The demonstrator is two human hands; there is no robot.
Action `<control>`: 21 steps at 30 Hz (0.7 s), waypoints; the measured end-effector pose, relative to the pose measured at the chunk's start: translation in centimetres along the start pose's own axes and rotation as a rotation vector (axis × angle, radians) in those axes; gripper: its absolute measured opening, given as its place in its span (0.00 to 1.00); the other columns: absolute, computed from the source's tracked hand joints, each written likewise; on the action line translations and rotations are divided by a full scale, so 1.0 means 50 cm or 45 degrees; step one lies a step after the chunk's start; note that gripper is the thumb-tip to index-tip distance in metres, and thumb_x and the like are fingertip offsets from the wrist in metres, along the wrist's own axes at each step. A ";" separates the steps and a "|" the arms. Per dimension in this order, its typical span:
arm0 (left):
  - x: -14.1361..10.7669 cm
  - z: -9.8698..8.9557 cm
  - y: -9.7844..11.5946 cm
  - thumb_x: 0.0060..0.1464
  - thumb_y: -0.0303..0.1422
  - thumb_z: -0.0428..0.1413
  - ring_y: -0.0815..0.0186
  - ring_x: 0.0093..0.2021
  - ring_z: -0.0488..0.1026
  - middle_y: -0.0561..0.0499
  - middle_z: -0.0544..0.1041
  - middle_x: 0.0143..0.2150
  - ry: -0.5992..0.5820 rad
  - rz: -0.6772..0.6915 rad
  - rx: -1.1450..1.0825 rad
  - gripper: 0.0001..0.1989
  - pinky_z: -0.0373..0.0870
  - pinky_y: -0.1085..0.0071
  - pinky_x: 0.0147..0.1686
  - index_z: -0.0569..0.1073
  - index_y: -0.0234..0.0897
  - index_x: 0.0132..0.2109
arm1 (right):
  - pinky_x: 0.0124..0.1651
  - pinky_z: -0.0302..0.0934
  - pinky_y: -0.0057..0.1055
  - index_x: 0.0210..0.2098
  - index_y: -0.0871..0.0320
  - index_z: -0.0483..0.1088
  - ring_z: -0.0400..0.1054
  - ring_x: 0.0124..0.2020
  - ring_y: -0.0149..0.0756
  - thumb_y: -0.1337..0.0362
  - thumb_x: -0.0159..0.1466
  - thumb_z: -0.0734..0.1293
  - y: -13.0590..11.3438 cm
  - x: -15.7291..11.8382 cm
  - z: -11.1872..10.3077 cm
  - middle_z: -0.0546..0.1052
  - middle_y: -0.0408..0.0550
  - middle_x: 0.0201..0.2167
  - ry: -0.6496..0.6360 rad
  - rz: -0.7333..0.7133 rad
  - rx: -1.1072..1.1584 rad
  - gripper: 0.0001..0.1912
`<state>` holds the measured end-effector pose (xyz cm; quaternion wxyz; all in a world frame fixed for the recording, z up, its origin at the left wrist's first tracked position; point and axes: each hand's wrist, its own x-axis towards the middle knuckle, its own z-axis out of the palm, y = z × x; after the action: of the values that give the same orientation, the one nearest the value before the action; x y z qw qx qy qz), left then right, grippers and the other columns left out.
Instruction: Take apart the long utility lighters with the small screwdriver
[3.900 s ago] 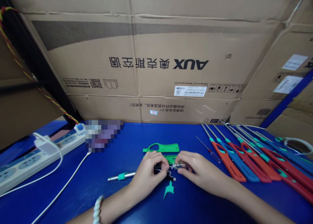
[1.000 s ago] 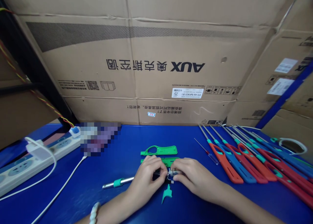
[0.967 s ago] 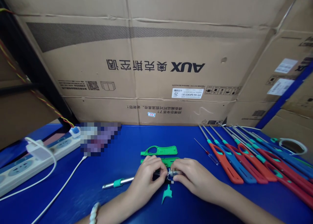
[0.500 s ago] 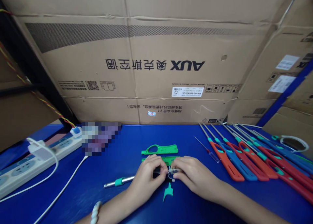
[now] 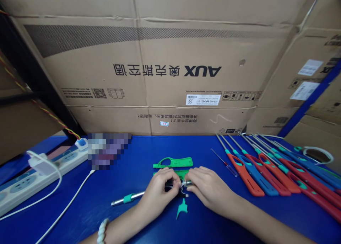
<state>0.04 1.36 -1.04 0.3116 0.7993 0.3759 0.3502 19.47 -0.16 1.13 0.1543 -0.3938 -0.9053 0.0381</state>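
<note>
My left hand (image 5: 165, 187) is closed in a pinch on thin wires near the middle of the blue table. A metal tube (image 5: 135, 195) with a teal collar (image 5: 128, 198) extends leftward from behind it. My right hand (image 5: 206, 187) grips a small metallic cylinder (image 5: 188, 183) whose left end meets a white part between the hands. Thin white wires and a dark piece (image 5: 182, 195) hang just below. Behind the fingers lies a green handle half (image 5: 181, 173), partly covered. Another green handle half (image 5: 177, 162) lies beyond it. A teal trigger-shaped piece (image 5: 182, 208) rests nearer me.
Several long lighters with orange, blue and red handles (image 5: 242, 174) lie at the right. A screwdriver (image 5: 230, 169) is beside them. At the left are a white power strip (image 5: 25, 181), a charging cable (image 5: 68, 205) and a pixelated object (image 5: 108, 151). Cardboard (image 5: 170, 52) stands behind.
The whole view has shifted slightly. My right fingers have moved a little around the metallic cylinder, and both hands remain close together.
</note>
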 end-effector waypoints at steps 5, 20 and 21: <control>-0.001 0.002 -0.002 0.56 0.27 0.52 0.66 0.32 0.68 0.54 0.72 0.28 -0.005 -0.011 0.016 0.09 0.62 0.70 0.37 0.68 0.36 0.28 | 0.38 0.57 0.33 0.35 0.59 0.67 0.67 0.33 0.37 0.69 0.66 0.62 0.004 -0.003 -0.001 0.74 0.47 0.32 -0.028 0.045 0.062 0.03; 0.023 -0.145 0.021 0.53 0.24 0.55 0.66 0.33 0.69 0.54 0.73 0.33 -0.467 0.074 0.378 0.05 0.61 0.73 0.33 0.73 0.38 0.35 | 0.44 0.60 0.34 0.38 0.59 0.69 0.67 0.39 0.39 0.68 0.66 0.63 0.010 -0.004 -0.009 0.74 0.48 0.36 -0.094 0.159 0.198 0.03; 0.021 -0.150 0.019 0.51 0.23 0.56 0.67 0.32 0.69 0.55 0.73 0.32 -0.509 0.077 0.407 0.05 0.61 0.73 0.32 0.73 0.38 0.34 | 0.43 0.60 0.34 0.38 0.59 0.69 0.68 0.39 0.39 0.68 0.65 0.63 0.010 -0.004 -0.009 0.74 0.48 0.36 -0.108 0.169 0.192 0.03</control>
<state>-5.06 3.47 4.25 0.2387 0.9027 0.3334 0.1306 20.08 0.03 1.39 0.1420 -0.4384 -0.8775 0.1330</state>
